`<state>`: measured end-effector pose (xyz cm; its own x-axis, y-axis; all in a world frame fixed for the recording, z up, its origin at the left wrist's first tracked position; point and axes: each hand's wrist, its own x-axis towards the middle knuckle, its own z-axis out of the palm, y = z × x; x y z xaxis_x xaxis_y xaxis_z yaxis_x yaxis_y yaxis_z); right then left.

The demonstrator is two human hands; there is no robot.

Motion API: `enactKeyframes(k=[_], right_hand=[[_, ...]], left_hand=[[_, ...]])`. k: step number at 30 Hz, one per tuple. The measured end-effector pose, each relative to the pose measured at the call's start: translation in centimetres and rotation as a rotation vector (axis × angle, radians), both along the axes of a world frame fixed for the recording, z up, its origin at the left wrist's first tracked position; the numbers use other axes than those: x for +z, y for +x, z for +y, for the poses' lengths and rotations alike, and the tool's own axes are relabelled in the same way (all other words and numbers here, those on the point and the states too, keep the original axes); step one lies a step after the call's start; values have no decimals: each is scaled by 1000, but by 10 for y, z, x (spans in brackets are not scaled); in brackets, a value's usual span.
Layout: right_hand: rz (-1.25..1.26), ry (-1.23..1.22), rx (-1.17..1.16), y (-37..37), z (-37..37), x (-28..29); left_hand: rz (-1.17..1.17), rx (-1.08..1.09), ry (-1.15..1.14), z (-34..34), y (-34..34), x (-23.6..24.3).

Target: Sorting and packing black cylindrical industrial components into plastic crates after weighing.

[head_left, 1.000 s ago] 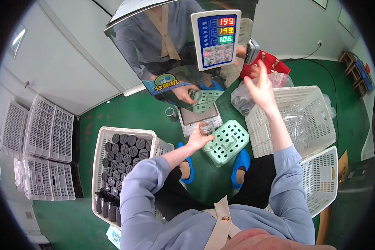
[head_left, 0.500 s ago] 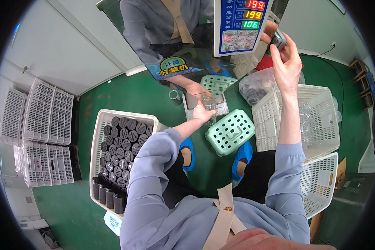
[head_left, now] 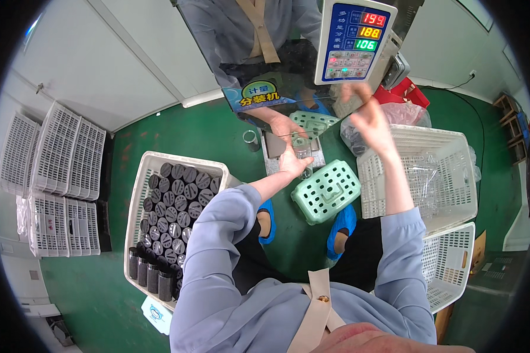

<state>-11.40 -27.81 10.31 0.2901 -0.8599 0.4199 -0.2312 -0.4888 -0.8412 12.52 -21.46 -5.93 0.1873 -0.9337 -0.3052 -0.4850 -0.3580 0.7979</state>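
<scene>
My left hand (head_left: 288, 163) is wrapped round a clear jar (head_left: 305, 154) below the filling machine's shiny dark panel (head_left: 294, 70), above a small metal platform (head_left: 272, 162). Its contents are hard to make out. My right hand (head_left: 373, 126) hangs in the air below the machine's control box (head_left: 353, 44), somewhat blurred, with fingers apart and nothing visible in them. A grey box-like part (head_left: 397, 72) is fixed to the machine's side above that hand. Another clear jar (head_left: 251, 139) stands left of the platform.
At left, a white crate (head_left: 136, 206) holds several black-lidded jars (head_left: 174, 203). A green perforated basket (head_left: 325, 193) sits between my feet and the platform. On the right, a white crate (head_left: 415, 134) contains clear jars (head_left: 427, 179), beside a plastic bag (head_left: 403, 115). Crates (head_left: 70, 153) are stacked far left.
My right hand has come off the grey part on the machine's side and moved down and to the left. My left hand stays on the jar. The yellow display reading has changed.
</scene>
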Motion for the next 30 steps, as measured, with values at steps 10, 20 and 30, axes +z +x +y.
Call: enactKeyframes(k=[10, 20, 30], right_hand=[[153, 759, 265, 92, 21, -175], [120, 816, 249, 82, 13, -157], [199, 766, -207, 71, -2, -170]], left_hand=[[-67, 50, -86, 1, 5, -24], [-52, 63, -107, 3, -2, -18], [-51, 81, -96, -2, -7, -13]])
